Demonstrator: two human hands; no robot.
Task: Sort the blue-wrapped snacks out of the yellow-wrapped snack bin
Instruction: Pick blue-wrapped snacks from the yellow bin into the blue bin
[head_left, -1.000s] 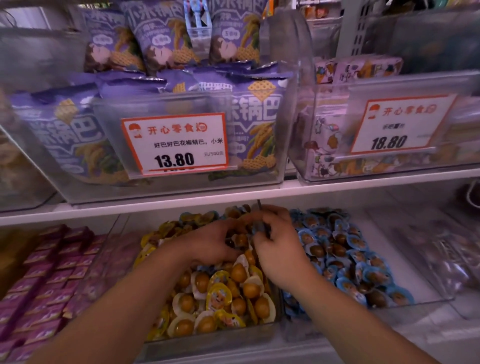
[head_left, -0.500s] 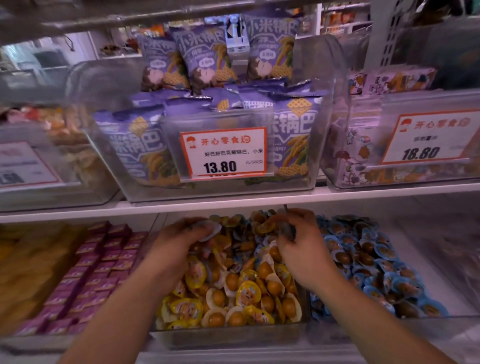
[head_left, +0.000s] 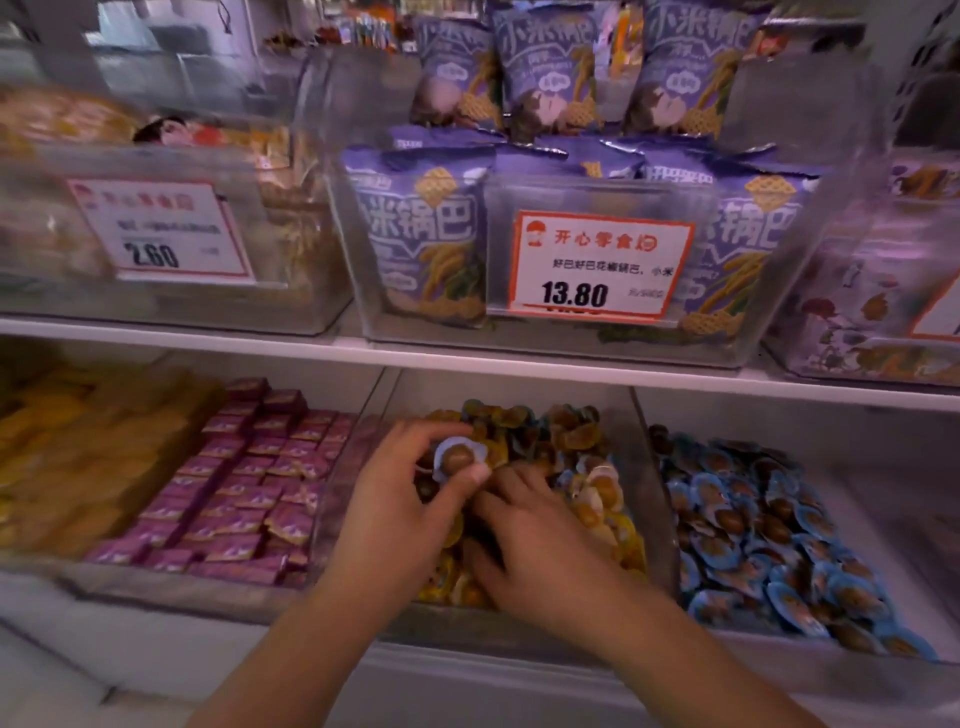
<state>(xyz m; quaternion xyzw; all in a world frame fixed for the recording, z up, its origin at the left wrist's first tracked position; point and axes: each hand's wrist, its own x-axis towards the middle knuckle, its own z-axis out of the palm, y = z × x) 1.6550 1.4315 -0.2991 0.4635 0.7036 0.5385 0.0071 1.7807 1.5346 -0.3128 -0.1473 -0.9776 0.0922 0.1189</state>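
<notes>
The left hand (head_left: 400, 499) now holds one blue-wrapped snack (head_left: 457, 458) pinched between thumb and fingertips, raised just above the contents of the yellow-wrapped snack bin (head_left: 644, 467). Half a second ago the same hand lay flat at the left wall of the bin with a pale wrapper only at its fingertips; a second ago both hands were working together at the rear centre of the bin. The piece is thus extracted and clear of the pile. Its round brown contents face the camera, ringed by the pale blue wrapper.

The right hand (head_left: 535, 540) has shifted from the bin's right wall to its middle. It rests palm down on the yellow-wrapped snacks (head_left: 602, 493), fingers curled into them. Whether those fingers hold anything cannot be determined; the fingertips are hidden.

Destination: the bin of blue-wrapped snacks (head_left: 769, 535) stands immediately to the right, separated from the yellow bin by the clear walls. The held piece is on the left side of the yellow bin, so the transfer must cross the full width of that bin and pass over the right hand.

Assessment: one stray is secured but not yet deposited. Dark and bluish pieces show at the rear edge of the yellow bin under the upper shelf (head_left: 519, 366); blur prevents confirming them as further strays. Sorting is probably incomplete.
</notes>
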